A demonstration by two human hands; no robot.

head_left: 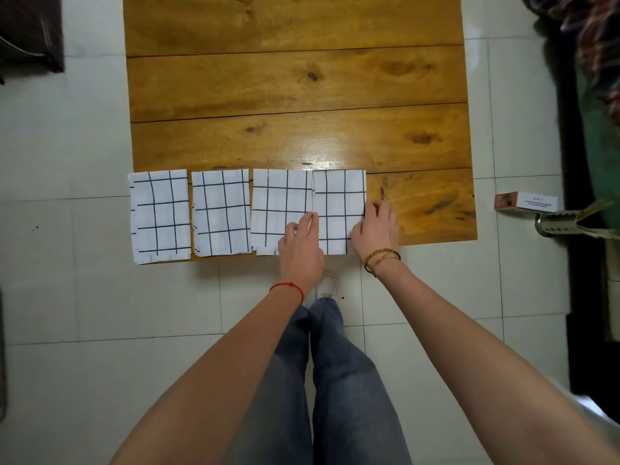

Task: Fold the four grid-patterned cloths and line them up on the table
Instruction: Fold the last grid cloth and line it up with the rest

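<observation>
Several folded white cloths with a dark grid lie in a row along the near edge of the wooden table (295, 82). From the left they are the first cloth (159, 214), the second cloth (221, 211), the third cloth (281, 206) and the fourth cloth (339, 203). The third and fourth touch edge to edge. My left hand (300, 246) rests flat on the seam between them, fingers on the fourth cloth's left edge. At the fourth cloth's right edge, my right hand (375, 229) holds the cloth with its fingers curled.
The table stands on a pale tiled floor. A small red and white box (526, 201) lies on the floor to the right, near a metal fitting (553, 224). Dark fabric sits at the far left and right. My legs and a white shoe (327, 286) are below the table edge.
</observation>
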